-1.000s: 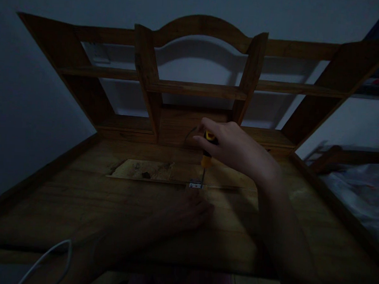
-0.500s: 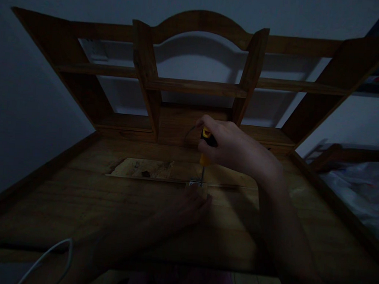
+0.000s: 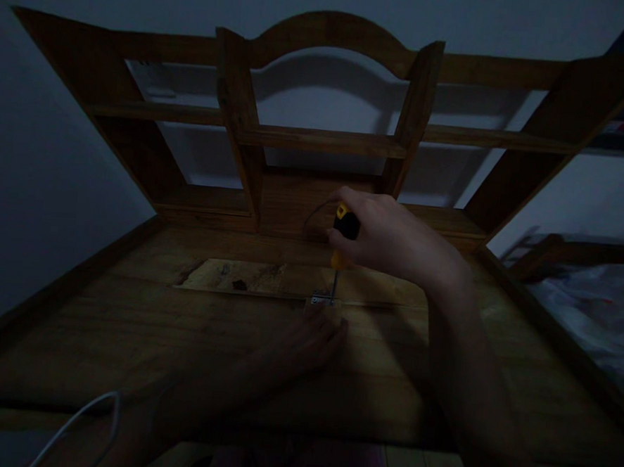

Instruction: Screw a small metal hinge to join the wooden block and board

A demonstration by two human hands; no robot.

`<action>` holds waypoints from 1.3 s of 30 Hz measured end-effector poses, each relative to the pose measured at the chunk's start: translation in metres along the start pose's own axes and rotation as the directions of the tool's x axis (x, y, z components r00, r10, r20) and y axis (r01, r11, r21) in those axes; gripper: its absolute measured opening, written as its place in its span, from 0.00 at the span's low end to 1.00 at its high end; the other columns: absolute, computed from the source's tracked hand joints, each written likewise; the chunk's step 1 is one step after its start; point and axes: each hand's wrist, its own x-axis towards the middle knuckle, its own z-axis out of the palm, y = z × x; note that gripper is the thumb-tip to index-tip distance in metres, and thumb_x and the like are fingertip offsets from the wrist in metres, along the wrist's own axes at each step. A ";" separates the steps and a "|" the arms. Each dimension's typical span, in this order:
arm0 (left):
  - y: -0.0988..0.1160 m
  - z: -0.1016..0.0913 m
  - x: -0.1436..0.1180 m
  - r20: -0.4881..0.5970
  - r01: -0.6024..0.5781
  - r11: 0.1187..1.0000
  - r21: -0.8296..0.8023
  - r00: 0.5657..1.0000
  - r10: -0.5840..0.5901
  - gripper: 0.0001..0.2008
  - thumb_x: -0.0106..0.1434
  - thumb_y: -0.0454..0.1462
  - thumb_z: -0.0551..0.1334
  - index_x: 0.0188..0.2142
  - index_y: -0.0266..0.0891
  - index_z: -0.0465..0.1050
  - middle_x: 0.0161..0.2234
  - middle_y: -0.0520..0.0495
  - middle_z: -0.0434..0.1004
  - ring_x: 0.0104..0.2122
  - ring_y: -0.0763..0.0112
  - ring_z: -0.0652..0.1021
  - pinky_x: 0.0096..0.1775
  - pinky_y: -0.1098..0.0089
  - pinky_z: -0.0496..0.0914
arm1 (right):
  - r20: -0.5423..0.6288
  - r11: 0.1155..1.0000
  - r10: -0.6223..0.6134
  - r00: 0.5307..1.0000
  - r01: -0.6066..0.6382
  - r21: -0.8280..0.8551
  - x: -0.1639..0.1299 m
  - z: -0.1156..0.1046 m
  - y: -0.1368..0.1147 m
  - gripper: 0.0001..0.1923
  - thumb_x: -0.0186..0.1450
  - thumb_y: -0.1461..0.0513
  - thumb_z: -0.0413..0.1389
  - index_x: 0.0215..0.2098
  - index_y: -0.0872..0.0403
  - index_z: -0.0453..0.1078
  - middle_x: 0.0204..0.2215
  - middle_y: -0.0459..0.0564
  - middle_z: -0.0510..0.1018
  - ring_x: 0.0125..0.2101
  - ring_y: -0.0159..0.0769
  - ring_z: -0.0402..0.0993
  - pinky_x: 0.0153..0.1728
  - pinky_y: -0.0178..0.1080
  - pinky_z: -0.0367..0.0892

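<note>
My right hand is closed around the yellow and black handle of a screwdriver, held upright over the middle of the desk. Its shaft runs down to a small metal hinge, where the tip appears to touch. The hinge lies against a small wooden block on the desktop. My left hand rests low on the wood, fingers closed over the block and partly hiding it. Dim light blurs the finer details, and any screw under the tip is too small to make out.
A wooden desk with raised side edges spreads under both hands. Left of the hinge is a rough, pale recess. Behind stands a wooden shelf unit against the wall. A white cable crosses near my left forearm. Clear plastic lies at right.
The screwdriver and my right hand have shifted very slightly, with the grip on the handle a little changed. My left hand stays on the block. The whole view has moved a touch.
</note>
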 end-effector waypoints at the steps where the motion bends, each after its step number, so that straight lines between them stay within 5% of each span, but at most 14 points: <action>1: 0.000 0.000 0.000 -0.001 -0.003 1.000 0.009 1.000 0.003 0.21 0.72 0.32 0.56 0.63 0.32 0.63 0.52 0.37 0.77 0.53 0.56 0.76 0.62 0.51 0.62 | 0.007 1.000 -0.003 1.000 0.003 0.008 0.000 0.001 0.000 0.21 0.67 0.59 0.56 0.57 0.53 0.67 0.42 0.54 0.81 0.42 0.45 0.78 0.41 0.42 0.67; 7: 0.000 0.004 -0.003 0.016 -0.009 0.999 0.048 1.000 0.008 0.23 0.71 0.32 0.57 0.64 0.32 0.62 0.53 0.36 0.75 0.54 0.54 0.75 0.63 0.50 0.60 | 0.006 0.995 -0.062 0.998 0.061 0.073 0.001 0.007 0.005 0.25 0.68 0.58 0.58 0.62 0.52 0.63 0.46 0.54 0.81 0.44 0.44 0.77 0.43 0.41 0.66; 14: 0.000 0.000 -0.004 0.042 -0.004 1.000 0.014 0.999 0.004 0.22 0.73 0.32 0.55 0.65 0.32 0.61 0.55 0.36 0.75 0.55 0.56 0.75 0.63 0.52 0.61 | -0.005 0.998 -0.051 0.999 0.051 0.036 0.001 0.004 0.002 0.15 0.69 0.56 0.58 0.52 0.51 0.69 0.41 0.50 0.81 0.41 0.42 0.77 0.41 0.40 0.65; 20: -0.001 0.004 -0.006 0.026 -0.004 1.000 0.017 1.000 0.004 0.25 0.71 0.32 0.56 0.66 0.33 0.59 0.58 0.34 0.73 0.58 0.52 0.73 0.64 0.49 0.60 | 0.019 0.997 -0.040 0.999 0.039 0.061 -0.001 -0.001 -0.002 0.22 0.65 0.61 0.56 0.57 0.53 0.67 0.47 0.53 0.80 0.44 0.43 0.76 0.44 0.40 0.65; 29: -0.001 0.005 -0.004 0.053 0.026 1.000 -0.013 0.998 -0.026 0.22 0.73 0.32 0.55 0.65 0.35 0.60 0.56 0.37 0.75 0.57 0.54 0.74 0.64 0.50 0.61 | 0.055 0.998 0.001 0.998 -0.004 0.055 -0.002 -0.008 0.001 0.22 0.66 0.60 0.56 0.58 0.53 0.68 0.42 0.52 0.81 0.39 0.41 0.77 0.41 0.40 0.64; 39: 0.001 -0.007 -0.005 0.093 0.028 1.000 0.010 0.995 -0.028 0.23 0.71 0.31 0.55 0.65 0.35 0.60 0.57 0.37 0.73 0.58 0.51 0.74 0.62 0.51 0.64 | 0.028 1.000 -0.012 1.000 0.012 0.015 0.000 -0.007 0.004 0.11 0.69 0.56 0.58 0.47 0.50 0.73 0.35 0.48 0.80 0.35 0.39 0.75 0.35 0.38 0.61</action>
